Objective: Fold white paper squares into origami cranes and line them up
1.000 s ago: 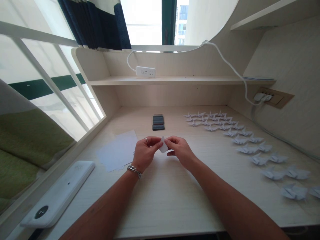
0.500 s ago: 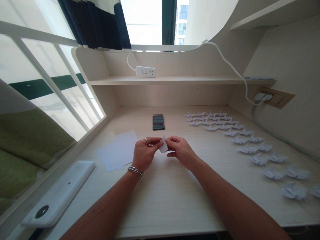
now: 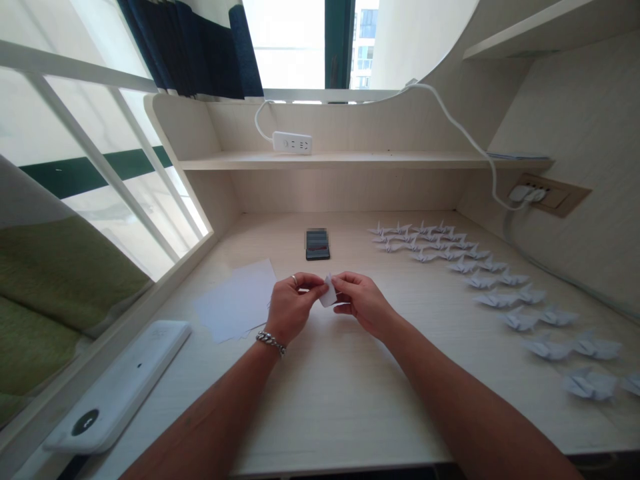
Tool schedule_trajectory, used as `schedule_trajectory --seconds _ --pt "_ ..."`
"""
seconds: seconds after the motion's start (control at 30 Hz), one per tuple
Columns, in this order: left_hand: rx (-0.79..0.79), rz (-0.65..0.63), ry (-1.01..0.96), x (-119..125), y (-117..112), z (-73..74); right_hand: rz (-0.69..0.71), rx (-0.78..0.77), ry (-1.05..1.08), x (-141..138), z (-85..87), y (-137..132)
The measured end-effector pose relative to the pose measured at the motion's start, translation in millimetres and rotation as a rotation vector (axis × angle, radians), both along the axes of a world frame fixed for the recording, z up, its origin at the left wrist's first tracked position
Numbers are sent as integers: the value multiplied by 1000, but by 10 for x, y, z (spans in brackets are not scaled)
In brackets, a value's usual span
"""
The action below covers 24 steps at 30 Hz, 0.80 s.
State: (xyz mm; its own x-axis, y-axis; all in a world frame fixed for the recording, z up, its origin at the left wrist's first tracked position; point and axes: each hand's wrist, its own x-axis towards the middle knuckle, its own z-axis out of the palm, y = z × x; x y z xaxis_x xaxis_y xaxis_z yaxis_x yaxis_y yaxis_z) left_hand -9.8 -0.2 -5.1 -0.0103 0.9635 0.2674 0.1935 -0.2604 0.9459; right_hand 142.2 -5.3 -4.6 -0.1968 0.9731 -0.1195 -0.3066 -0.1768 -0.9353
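Both hands meet over the middle of the desk (image 3: 320,400), just as they did a second ago. The left hand (image 3: 290,308) and the right hand (image 3: 363,303) each pinch one side of a small folded piece of white paper (image 3: 329,291), held a little above the desktop between the thumbs and forefingers. The fingers are closed narrowly on the paper, with the other fingers curled under. Compared with the earlier frames the change is slight: the hands sit in nearly the same spot, the fingertips have drawn a touch closer together, and less of the paper shows between them, so it now reads as a narrow upright sliver with a point at the top. The left wrist wears a chain bracelet (image 3: 270,342) and one left finger carries a ring (image 3: 295,280), both unchanged. A loose stack of flat white sheets (image 3: 235,301) lies just beside the left hand, where it lay before. A dark phone (image 3: 317,244) rests flat beyond the hands, towards the back of the desk. To the right, well apart from the hands, a long curved row of finished paper cranes (image 3: 480,280) stands untouched. A white oblong device (image 3: 117,387) lies at the near left edge, and a power strip (image 3: 293,142) sits on the shelf above.
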Motion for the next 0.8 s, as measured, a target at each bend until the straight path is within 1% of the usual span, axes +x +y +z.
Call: schedule_trajectory --seconds 0.17,0.33,0.53,0.63,0.7,0.8 --pt "37 -35 28 0 -16 -8 -13 -21 -9 -6 -2 9" --pt "194 -30 148 -6 -30 2 -30 16 -79 -4 2 5" --pt "386 -83 290 -12 -97 51 -139 11 -175 -14 -1 23" --pt "414 -131 388 -22 -124 69 -198 13 -175 -10 -21 49" --pt "435 -142 443 -28 -125 73 -234 19 -159 -7 -30 61" --pt "474 -149 475 -36 -110 76 -270 36 -138 -9 -28 62"
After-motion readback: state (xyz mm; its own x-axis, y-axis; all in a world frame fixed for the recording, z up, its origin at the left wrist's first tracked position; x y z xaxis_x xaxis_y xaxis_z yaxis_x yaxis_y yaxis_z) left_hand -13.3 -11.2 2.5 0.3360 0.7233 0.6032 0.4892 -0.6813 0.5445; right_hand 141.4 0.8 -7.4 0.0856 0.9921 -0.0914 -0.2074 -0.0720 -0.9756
